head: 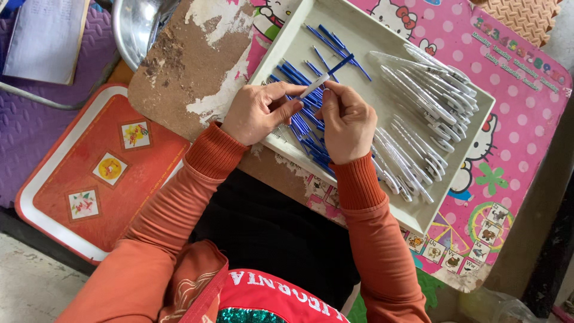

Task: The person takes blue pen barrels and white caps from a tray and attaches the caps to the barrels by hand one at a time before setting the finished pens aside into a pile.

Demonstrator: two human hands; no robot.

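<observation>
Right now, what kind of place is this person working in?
Probably a small home workspace for putting pens together by hand. A shallow white tray holds blue refills and white pen barrels. It sits on a worn table with a pink cartoon mat, and both hands hold one pen.

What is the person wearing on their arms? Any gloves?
No gloves: the left hand and right hand are bare. Both arms wear long orange sleeves with ribbed cuffs that end at the wrists. No rings, watch or bracelets show.
</observation>
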